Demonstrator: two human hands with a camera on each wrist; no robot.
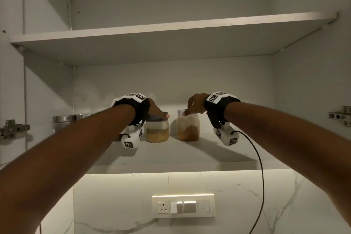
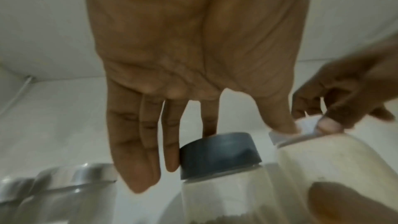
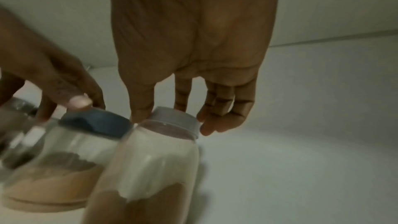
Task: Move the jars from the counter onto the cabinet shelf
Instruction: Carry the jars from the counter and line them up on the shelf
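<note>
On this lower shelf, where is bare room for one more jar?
Bare shelf lies right of the white-lidded jar, toward the cabinet wall. Left is crowded: the dark-lidded jar stands beside a steel container.

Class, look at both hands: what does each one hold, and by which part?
The left hand holds the dark-lidded jar by its lid; the right hand holds the white-lidded jar by its lid.

The cabinet shelf (image 1: 190,155) bears two jars (image 1: 157,131) and a steel canister (image 1: 62,122).
</note>
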